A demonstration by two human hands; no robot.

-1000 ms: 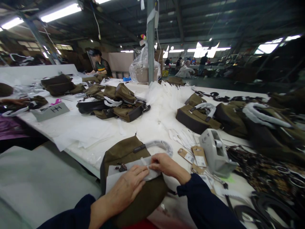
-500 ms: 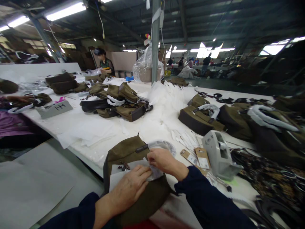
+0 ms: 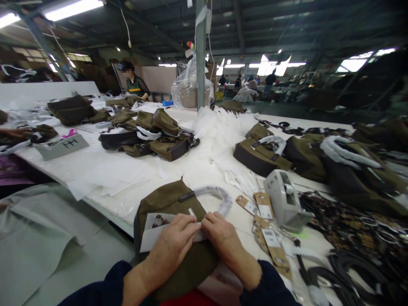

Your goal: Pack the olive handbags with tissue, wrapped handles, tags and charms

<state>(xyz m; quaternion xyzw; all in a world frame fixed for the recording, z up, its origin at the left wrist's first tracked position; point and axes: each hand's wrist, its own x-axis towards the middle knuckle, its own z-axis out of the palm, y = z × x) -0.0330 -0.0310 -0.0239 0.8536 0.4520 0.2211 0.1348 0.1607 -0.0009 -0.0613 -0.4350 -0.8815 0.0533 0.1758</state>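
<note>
An olive-brown bag (image 3: 165, 204) lies at the near edge of the white table (image 3: 105, 170), its wrapped handle (image 3: 216, 196) curving to the right. A white paper strip (image 3: 152, 231) covers the bag's front, with a small dark metal fitting (image 3: 158, 221) showing at its top. My left hand (image 3: 174, 244) presses flat on the strip. My right hand (image 3: 223, 238) rests beside it, fingertips pinching the strip's right end against the bag. The two hands touch.
A grey tape dispenser (image 3: 285, 199) and brown hang tags (image 3: 266, 212) lie to the right. Black straps (image 3: 350, 272) pile at the far right. More olive bags (image 3: 261, 155) and white wrapping sheets (image 3: 219, 127) cover the table. A person (image 3: 134, 83) works at the far end.
My right hand has drawn back from the handle side and settled next to my left hand on the strip. The view has shifted slightly.
</note>
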